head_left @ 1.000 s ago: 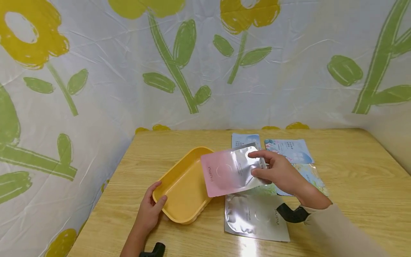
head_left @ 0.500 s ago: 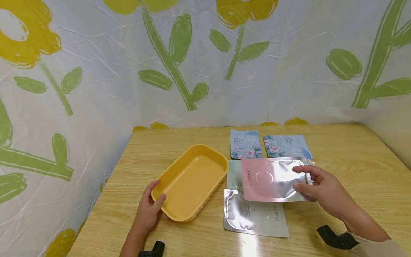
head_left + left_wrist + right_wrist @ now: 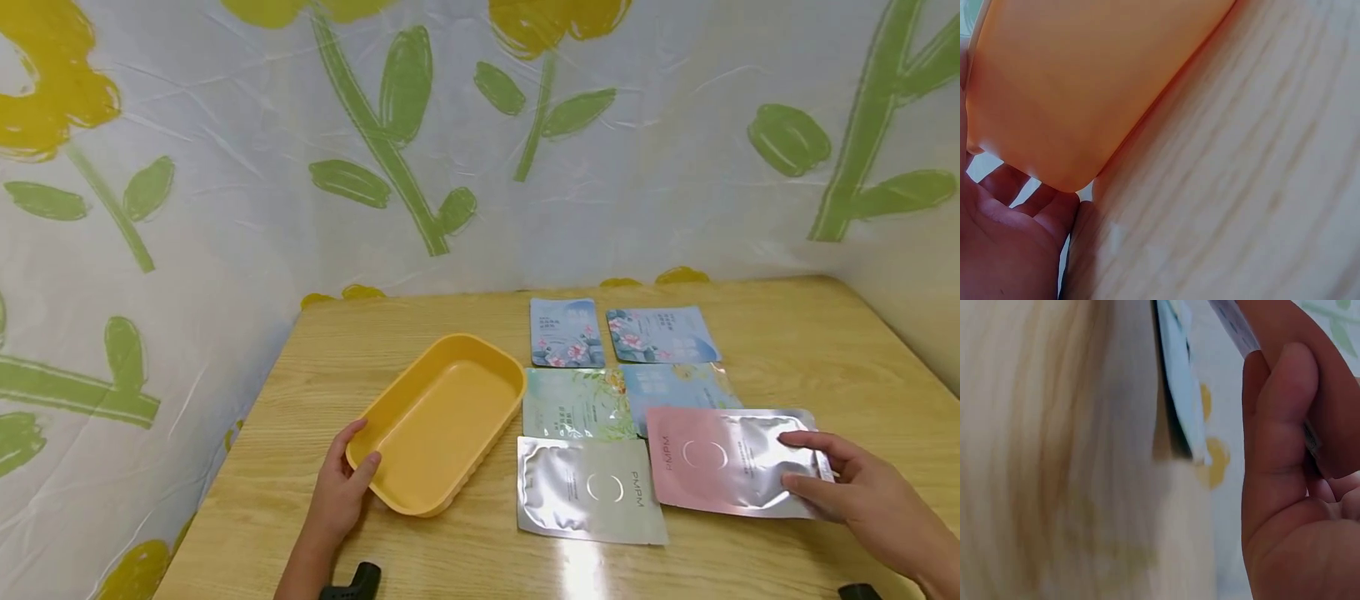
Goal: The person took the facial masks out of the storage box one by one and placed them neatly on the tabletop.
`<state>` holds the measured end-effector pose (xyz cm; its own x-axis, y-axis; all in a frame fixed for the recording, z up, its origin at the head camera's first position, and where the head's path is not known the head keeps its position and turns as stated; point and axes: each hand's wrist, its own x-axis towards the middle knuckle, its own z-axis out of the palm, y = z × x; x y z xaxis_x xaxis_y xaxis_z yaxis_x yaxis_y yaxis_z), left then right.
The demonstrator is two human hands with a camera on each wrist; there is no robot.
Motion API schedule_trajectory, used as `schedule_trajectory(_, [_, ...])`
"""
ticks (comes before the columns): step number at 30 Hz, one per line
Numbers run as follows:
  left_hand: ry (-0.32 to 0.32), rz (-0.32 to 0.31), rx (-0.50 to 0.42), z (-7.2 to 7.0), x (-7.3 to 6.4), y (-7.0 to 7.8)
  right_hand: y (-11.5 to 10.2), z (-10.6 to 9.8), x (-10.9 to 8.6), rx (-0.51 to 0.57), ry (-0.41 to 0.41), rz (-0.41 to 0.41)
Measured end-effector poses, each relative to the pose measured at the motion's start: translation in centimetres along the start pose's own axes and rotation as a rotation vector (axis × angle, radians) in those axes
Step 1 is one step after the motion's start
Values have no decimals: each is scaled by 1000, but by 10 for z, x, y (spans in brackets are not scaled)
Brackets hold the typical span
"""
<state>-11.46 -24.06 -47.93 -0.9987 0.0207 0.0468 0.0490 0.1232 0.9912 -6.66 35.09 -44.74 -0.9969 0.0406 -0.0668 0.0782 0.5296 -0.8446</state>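
In the head view my right hand pinches the silver end of a pink and silver face mask packet between thumb and fingers. The packet lies low at the right, its left edge by a silver and pale green packet on the table. My left hand grips the near left corner of a yellow tray, thumb over the rim. The left wrist view shows the tray wall with fingers beneath its corner. In the right wrist view the thumb presses the packet's edge, mostly hidden.
Behind lie a green floral packet and a blue packet with yellow flowers. Two blue packets with pink flowers, one at left and one at right, lie farther back. A flowered cloth hangs behind the wooden table.
My right hand has carried the pink packet from over the tray's right edge to the right and toward me, lowering it beside the silver and green packet. My left hand keeps its grip on the tray.
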Motion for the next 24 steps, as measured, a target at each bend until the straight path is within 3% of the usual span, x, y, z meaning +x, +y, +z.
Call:
schedule_trajectory(8, [1, 3, -11, 0, 0, 0, 21, -9, -7, 25, 5, 3])
schedule_trajectory(16, [-2, -2, -13, 0, 0, 1, 23, -2, -4, -110, -23, 6])
schedule_trajectory(24, [-2, -18, 24, -1, 0, 1, 23, 11, -5, -98, -65, 65])
